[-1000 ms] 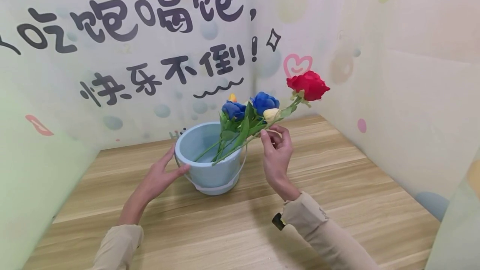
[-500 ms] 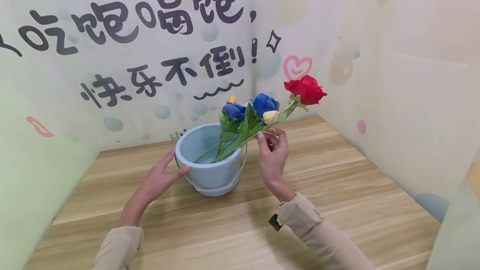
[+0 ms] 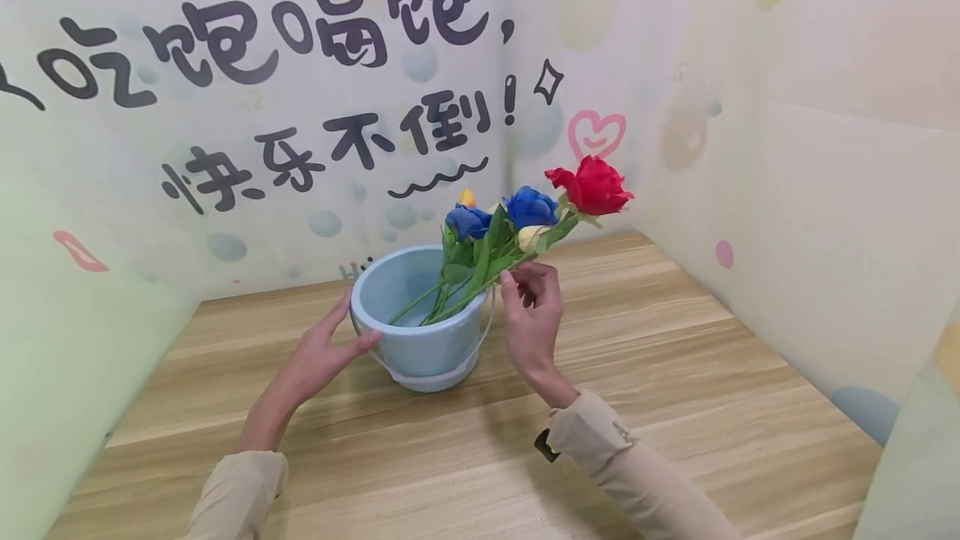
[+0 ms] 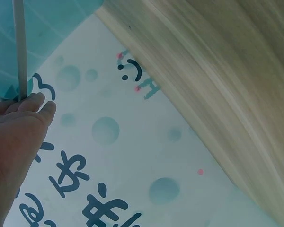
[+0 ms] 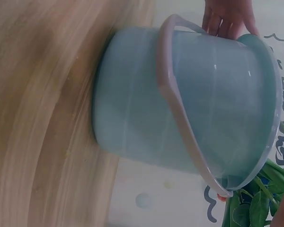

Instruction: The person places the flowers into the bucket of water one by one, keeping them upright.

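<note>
A light blue bucket (image 3: 423,357) stands upright on the wooden table. My left hand (image 3: 318,361) rests against its left side, thumb close to the rim and extended fingers on the outer wall. My right hand (image 3: 532,323) pinches the stem of a red rose (image 3: 592,186) just right of the bucket; the stem slants over the rim, its lower end inside. Two blue flowers (image 3: 532,207), a cream tulip (image 3: 531,237) and an orange-yellow bud (image 3: 467,197) lean against the rim's right side. In the right wrist view, green leaves (image 5: 260,205) show beside the rim.
The bucket's pale handle (image 5: 184,113) hangs down its front. The wood-grain tabletop (image 3: 675,390) ends at the back and right against printed walls (image 3: 825,190). A dark strap piece (image 3: 547,445) is at the right cuff.
My right hand has moved left and slightly down with the red rose, bringing its bloom closer to the blue flowers. The left hand and the bucket have stayed in place.
</note>
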`<state>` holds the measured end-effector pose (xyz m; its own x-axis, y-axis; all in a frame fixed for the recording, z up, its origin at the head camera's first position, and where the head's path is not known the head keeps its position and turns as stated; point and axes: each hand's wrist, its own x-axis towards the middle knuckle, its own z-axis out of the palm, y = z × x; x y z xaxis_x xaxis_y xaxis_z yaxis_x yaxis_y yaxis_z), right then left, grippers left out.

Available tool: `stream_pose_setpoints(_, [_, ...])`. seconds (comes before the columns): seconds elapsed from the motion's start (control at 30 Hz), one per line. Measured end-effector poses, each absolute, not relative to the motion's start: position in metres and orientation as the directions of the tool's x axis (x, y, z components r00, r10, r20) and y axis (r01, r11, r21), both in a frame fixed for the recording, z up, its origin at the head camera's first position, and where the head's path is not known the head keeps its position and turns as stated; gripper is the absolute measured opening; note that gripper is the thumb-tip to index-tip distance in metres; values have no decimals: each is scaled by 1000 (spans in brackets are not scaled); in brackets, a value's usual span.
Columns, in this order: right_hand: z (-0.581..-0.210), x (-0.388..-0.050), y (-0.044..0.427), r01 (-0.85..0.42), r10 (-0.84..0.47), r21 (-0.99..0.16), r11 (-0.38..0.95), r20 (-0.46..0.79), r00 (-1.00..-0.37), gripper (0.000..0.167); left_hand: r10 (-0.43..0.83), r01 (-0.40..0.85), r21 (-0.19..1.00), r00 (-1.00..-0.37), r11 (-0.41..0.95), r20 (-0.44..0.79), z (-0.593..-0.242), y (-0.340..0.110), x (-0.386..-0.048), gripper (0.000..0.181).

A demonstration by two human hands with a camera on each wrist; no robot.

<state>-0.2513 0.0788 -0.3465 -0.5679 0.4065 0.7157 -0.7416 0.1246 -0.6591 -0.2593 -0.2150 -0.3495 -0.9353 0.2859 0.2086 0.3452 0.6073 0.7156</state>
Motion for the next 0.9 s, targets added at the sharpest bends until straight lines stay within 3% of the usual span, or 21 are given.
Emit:
stream_pose_setpoints(0.33, [-355, -256, 77, -799, 336, -552, 238, 819, -466, 14, 290, 353, 716, -932, 602, 216, -350, -215, -259, 88])
stream_pose_setpoints(0.9, [-353, -255, 77, -813, 277, -514, 275, 852, -445, 15, 287, 339, 720, -937, 605, 200, -348, -214, -259, 90])
